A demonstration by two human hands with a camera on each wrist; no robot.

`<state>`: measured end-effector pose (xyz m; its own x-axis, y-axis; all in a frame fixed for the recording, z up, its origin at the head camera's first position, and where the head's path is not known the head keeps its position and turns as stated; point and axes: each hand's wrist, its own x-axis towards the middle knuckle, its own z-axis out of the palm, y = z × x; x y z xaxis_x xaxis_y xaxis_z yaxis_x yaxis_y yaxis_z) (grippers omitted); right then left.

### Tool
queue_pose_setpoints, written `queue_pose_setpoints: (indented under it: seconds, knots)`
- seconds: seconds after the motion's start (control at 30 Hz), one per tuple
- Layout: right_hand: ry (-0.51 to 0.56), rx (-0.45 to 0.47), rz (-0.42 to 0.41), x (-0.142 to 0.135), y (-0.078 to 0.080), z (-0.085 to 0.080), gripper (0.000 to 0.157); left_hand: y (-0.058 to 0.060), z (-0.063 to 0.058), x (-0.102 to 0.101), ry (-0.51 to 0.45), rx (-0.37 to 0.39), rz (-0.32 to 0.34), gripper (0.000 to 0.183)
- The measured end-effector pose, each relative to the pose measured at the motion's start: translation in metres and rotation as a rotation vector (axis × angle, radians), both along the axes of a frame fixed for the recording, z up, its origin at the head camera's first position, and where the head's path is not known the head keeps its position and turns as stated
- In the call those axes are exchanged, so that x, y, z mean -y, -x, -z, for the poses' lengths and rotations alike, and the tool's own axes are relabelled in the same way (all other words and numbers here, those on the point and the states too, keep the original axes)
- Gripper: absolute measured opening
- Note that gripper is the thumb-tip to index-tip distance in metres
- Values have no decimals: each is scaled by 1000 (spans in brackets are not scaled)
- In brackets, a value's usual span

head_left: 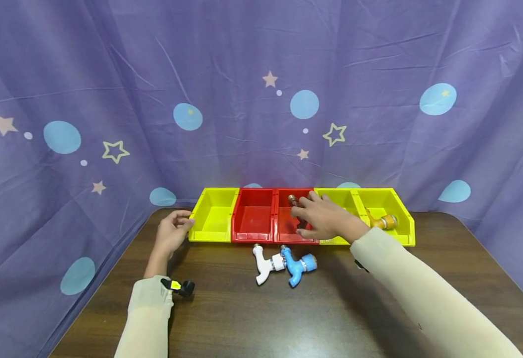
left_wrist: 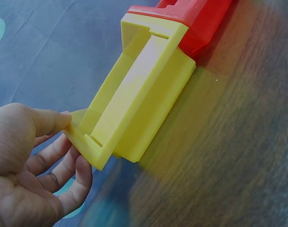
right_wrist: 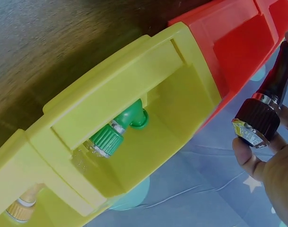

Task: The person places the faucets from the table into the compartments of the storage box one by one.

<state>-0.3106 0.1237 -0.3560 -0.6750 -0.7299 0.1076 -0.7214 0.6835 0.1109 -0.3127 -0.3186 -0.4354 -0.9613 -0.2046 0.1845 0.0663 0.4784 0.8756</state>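
Observation:
My left hand (head_left: 170, 235) pinches the outer side wall of the leftmost yellow bin (left_wrist: 155, 101) between thumb and fingers. With my right hand (head_left: 328, 218) I hold a dark brown tap (right_wrist: 258, 119) by its body; its round knob points back toward the wrist camera. In the head view the hand and tap are over the right-hand red bin (head_left: 286, 232), and fingers cover part of the tap. A white tap (head_left: 264, 266) and a blue tap (head_left: 295, 268) lie side by side on the table in front of the red bins.
The other red bin (head_left: 253, 223) adjoins the leftmost yellow one. Right of the red pair, a yellow bin (right_wrist: 177, 111) holds a green tap (right_wrist: 130, 116), and the end yellow bin (head_left: 410, 233) an orange-yellow tap (head_left: 386, 222). A purple curtain (head_left: 252, 59) hangs behind the table (head_left: 243, 318).

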Motion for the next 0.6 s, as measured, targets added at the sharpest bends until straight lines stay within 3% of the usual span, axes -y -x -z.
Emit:
queue_pose_setpoints:
  seconds: [0.6]
  knots:
    - [-2, 101, 121, 28, 21, 11, 52, 0, -2, -2, -11, -4, -5, 33]
